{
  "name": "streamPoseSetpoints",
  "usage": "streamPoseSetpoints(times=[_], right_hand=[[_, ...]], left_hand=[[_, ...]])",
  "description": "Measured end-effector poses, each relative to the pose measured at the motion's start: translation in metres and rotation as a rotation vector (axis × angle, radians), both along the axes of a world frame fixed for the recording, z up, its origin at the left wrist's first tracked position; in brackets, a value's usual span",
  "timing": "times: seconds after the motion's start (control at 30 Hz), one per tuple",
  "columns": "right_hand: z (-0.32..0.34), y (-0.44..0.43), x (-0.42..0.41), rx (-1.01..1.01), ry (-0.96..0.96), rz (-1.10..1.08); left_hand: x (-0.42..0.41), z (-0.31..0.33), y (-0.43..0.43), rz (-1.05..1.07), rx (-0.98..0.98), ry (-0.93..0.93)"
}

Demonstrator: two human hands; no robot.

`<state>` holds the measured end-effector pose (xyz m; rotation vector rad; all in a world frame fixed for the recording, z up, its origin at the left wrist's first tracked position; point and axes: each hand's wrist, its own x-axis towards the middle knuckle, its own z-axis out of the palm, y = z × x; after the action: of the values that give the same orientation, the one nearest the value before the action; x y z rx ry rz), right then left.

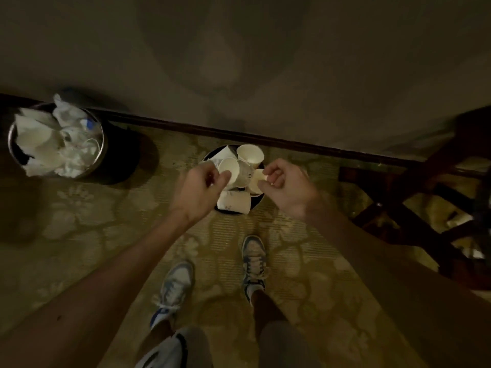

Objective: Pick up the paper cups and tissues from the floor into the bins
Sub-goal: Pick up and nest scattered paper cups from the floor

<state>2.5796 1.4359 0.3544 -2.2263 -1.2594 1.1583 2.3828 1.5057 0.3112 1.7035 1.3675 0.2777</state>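
A dark round bin (259,201) stands on the carpet by the wall, piled with several white paper cups (249,154). My left hand (199,191) hovers over its left side with fingers curled, thumb and fingers pinching the rim of a paper cup (229,167). Over the right side, my right hand (288,187) pinches a small paper cup (258,179) between thumb and forefinger. A second, metal-rimmed bin (102,144) at the far left is heaped with crumpled tissues (70,116) and paper cups (36,136).
A dark skirting board (318,148) runs along the wall behind both bins. Dark wooden furniture legs (414,197) stand at the right. My two feet in white and blue sneakers (253,258) are on the patterned carpet (79,229) just in front of the middle bin.
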Motion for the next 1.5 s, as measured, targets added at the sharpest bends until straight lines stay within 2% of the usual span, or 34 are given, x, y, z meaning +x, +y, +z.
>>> streamPoseSetpoints(times=[0.17,0.27,0.43,0.6,0.67,0.77,0.83,0.9,0.93,0.97,1.07,1.1,1.3,1.4,1.5], right_hand=[[0.154,-0.039,-0.012,0.183,-0.109,-0.134],[0.276,-0.078,-0.032,0.296,-0.197,-0.230],[0.463,-0.166,-0.081,0.492,-0.304,-0.453],[0.564,-0.269,-0.132,0.608,-0.385,-0.611],[0.584,-0.311,-0.149,0.674,-0.398,-0.673],[0.598,-0.377,-0.168,0.778,-0.404,-0.807],[0.597,-0.422,-0.182,0.837,-0.393,-0.919],[0.593,-0.471,-0.197,0.858,-0.375,-1.008],[0.591,-0.496,-0.205,0.855,-0.363,-1.040],[0.588,-0.522,-0.214,0.848,-0.363,-1.068],[0.580,-0.601,-0.235,0.774,-0.404,-1.173],[0.574,-0.625,-0.241,0.736,-0.402,-1.204],[0.522,-0.718,-0.264,0.600,-0.311,-1.351],[0.491,-0.740,-0.261,0.555,-0.251,-1.410],[0.470,-0.754,-0.244,0.502,-0.209,-1.474]], left_hand=[[0.030,0.156,0.015,-0.476,0.148,-0.127],[0.040,0.289,0.016,-0.760,0.193,-0.217],[0.043,0.510,-0.020,-1.184,0.496,-0.323],[0.030,0.641,-0.106,-1.558,0.759,-0.361],[0.031,0.680,-0.140,-1.637,0.712,-0.407],[0.038,0.725,-0.205,-1.698,0.372,-0.547],[0.039,0.742,-0.260,-1.797,0.114,-0.636],[0.034,0.746,-0.317,-1.844,-0.306,-0.683],[0.031,0.745,-0.347,-1.841,-0.429,-0.687],[0.027,0.740,-0.377,-1.844,-0.442,-0.706],[0.025,0.707,-0.469,-1.880,0.084,-0.780],[0.023,0.695,-0.496,-1.888,0.184,-0.751],[0.020,0.628,-0.597,-2.006,0.459,-0.570],[0.022,0.597,-0.606,-2.035,0.479,-0.451],[0.032,0.573,-0.593,-2.006,0.281,-0.356]])
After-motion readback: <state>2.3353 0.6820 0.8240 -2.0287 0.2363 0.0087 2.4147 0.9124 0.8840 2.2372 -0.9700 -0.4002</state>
